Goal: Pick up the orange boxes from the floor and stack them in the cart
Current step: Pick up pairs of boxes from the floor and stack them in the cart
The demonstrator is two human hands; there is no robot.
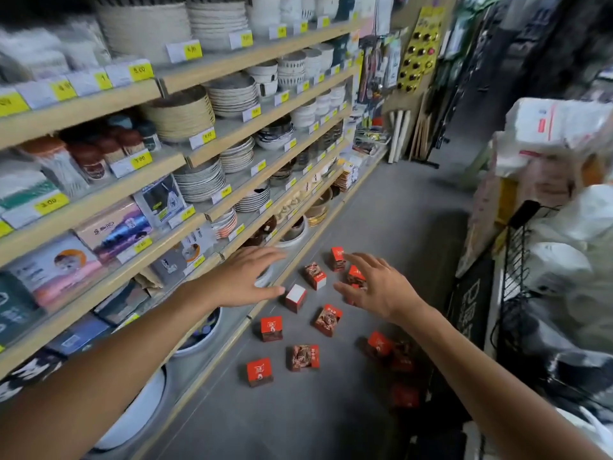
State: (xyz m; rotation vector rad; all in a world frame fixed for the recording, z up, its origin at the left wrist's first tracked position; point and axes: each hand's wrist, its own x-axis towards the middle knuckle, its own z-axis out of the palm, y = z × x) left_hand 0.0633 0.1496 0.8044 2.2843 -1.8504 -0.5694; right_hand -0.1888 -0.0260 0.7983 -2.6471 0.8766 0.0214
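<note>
both empty hands, left hand (247, 277) and right hand (381, 287), hover above scattered orange boxes (315, 275).

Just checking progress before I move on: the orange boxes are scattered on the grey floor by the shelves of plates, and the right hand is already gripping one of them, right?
Not quite. In the head view the right hand grips nothing: its fingers are spread open above the orange boxes. The rest holds: the boxes lie scattered on the grey floor by the shelves of plates.

Grey floor (381, 200); wood shelves (99, 104) left w/ crockery.
</note>
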